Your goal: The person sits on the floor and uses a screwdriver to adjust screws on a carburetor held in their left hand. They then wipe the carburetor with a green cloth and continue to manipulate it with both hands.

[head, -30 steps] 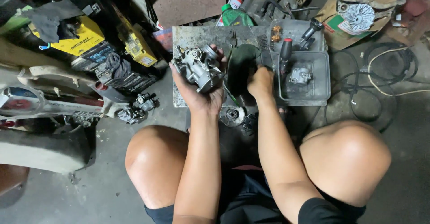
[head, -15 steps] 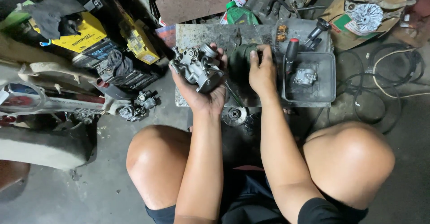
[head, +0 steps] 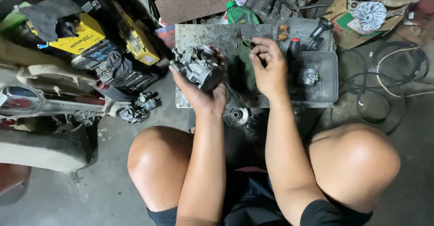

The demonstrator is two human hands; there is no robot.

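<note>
Person squats on the concrete floor, knees apart. Left hand is palm up with fingers curled around a grey metal carburettor, raised just over the left edge of a stained metal plate. Right hand hovers above a dark green rag on that plate, fingertips pinched together; whether they grip anything cannot be told. Just right: grey tray with a small metal part. Farther left: yellow batteries.

Left hand cradled a grimy carburetor over the metal tray, right hand pinched something tiny beside it.
</note>
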